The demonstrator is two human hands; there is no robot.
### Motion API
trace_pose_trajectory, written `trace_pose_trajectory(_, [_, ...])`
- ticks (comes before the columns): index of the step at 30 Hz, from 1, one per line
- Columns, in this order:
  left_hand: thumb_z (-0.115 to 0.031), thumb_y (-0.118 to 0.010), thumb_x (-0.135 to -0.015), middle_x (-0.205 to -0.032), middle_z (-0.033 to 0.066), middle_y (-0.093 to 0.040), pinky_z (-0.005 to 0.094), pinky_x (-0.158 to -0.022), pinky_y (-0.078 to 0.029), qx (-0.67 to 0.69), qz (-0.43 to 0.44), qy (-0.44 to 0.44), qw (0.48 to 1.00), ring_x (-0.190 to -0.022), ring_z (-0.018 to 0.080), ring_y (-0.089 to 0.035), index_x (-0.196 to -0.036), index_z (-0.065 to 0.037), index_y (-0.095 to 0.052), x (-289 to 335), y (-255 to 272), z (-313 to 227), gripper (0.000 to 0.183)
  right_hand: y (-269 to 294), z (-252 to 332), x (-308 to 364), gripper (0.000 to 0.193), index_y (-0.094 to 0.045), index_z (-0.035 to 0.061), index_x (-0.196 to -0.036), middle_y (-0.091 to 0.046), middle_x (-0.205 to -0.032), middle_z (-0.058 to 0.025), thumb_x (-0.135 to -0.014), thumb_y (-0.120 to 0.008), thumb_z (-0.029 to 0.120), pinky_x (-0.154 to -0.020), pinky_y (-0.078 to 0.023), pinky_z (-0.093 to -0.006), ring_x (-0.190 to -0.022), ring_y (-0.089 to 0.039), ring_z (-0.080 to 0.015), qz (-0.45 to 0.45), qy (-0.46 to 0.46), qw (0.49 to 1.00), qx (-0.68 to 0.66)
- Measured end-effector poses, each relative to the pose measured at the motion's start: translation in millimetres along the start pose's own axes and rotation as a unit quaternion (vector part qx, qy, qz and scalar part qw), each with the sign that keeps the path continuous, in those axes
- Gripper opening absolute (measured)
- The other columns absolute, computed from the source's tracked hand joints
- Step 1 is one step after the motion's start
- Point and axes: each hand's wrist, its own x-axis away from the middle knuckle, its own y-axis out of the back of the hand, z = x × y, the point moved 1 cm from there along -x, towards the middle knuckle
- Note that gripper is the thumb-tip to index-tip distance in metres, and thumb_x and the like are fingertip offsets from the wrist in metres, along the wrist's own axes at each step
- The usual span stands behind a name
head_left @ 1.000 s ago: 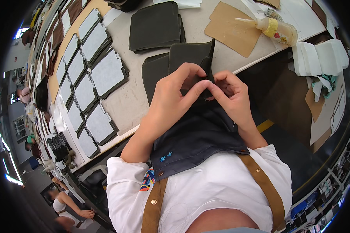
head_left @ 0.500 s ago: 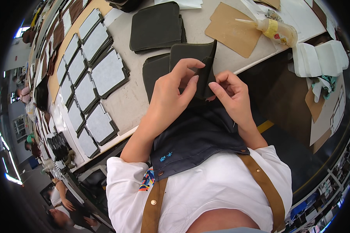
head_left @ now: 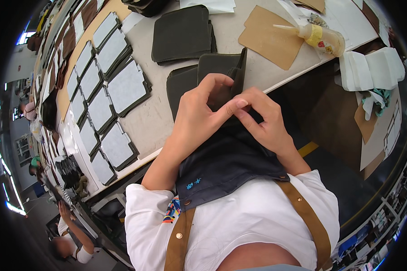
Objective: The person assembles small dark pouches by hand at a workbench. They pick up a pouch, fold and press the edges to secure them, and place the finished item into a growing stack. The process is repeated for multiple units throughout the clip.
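Note:
A thin dark olive panel, of leather or cloth, stands partly folded up between my hands at the table's near edge. My left hand is closed on it, fingers curled behind the raised flap and thumb along its near side. My right hand pinches at the panel's near right edge, its fingertips meeting my left thumb; the exact grip point is hidden by the fingers. Beneath lies another dark panel stack, partly covered by the held piece. Farther back sits a neat pile of dark panels.
To the left, rows of dark panels topped with pale grey sheets cover the table. A tan card and a glue-like bottle with a pointed nozzle lie back right. White folded pads hang past the edge. A co-worker is lower left.
My right hand has moved left and up to meet my left thumb at the panel's edge. The raised flap has shifted slightly left. The co-worker has raised an arm.

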Motion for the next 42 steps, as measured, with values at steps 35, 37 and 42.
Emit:
trace_pose_trajectory(35, [-0.049,-0.069,-0.095,-0.133,0.0124,-0.07,0.0397,-0.103,-0.051,-0.408,-0.132,-0.102,0.898,-0.12,0.0338,-0.066,-0.127,-0.008,-0.072,-266.7,185.2,67.5,0.052,15.6,-26.5,10.3,0.057,-0.042,0.0028,-0.15,-0.059,-0.081,-0.0008,-0.097,-0.063,0.004,-0.07,-0.046,-0.0216,-0.075,-0.055,-0.0042,-0.06,-0.196,0.962,-0.18])
trace_pose_trajectory(37, [-0.048,-0.07,-0.094,-0.13,0.0127,-0.071,0.0389,-0.1,-0.052,-0.406,-0.131,-0.112,0.897,-0.117,0.0332,-0.068,-0.127,-0.009,-0.073,-266.8,190.0,68.3,0.051,17.6,-27.9,11.6,0.057,-0.044,0.0026,-0.149,-0.053,-0.076,0.0016,-0.096,-0.064,0.004,-0.066,-0.044,-0.021,-0.071,-0.051,-0.0034,-0.05,-0.201,0.963,-0.171])
trace_pose_trajectory(42, [-0.043,-0.072,-0.095,-0.122,0.0124,-0.074,0.0377,-0.098,-0.053,-0.425,-0.134,-0.159,0.881,-0.113,0.032,-0.07,-0.123,-0.008,-0.074,-273.2,189.9,68.4,0.045,17.3,-26.0,8.0,0.057,-0.045,0.0021,-0.148,-0.047,-0.072,0.0028,-0.095,-0.065,0.004,-0.063,-0.042,-0.021,-0.066,-0.046,-0.0034,-0.058,-0.185,0.966,-0.171])
